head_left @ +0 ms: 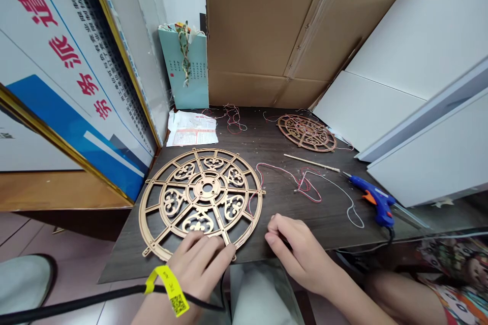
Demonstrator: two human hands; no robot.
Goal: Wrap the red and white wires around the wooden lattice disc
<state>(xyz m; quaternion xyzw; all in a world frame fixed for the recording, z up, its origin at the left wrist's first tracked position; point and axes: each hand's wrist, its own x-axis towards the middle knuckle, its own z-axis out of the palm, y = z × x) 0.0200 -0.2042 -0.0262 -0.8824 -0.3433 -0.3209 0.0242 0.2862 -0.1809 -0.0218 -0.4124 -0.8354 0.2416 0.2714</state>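
A round openwork wooden wheel [208, 189] with spokes and scroll cut-outs lies flat by the table's near edge. My left hand [202, 264] bends its fingers over the near rim and grips it; the fingertips are partly hidden. Right of the wheel, my right hand [293, 246] is closed, with thumb and forefinger together. Whatever it may hold is too small or hidden to make out. A red and white thread [280, 167] runs from the wheel's right side across the table into a loose tangle.
A second openwork wheel [306, 133] lies at the back right. Near it are a thin wooden stick [311, 162] and a blue glue gun [375, 195]. Printed paper [192, 129] and a light-blue bag [186, 68] stand back left. Cardboard [263, 25] walls the back. Another person's leg [396, 284] shows lower right.
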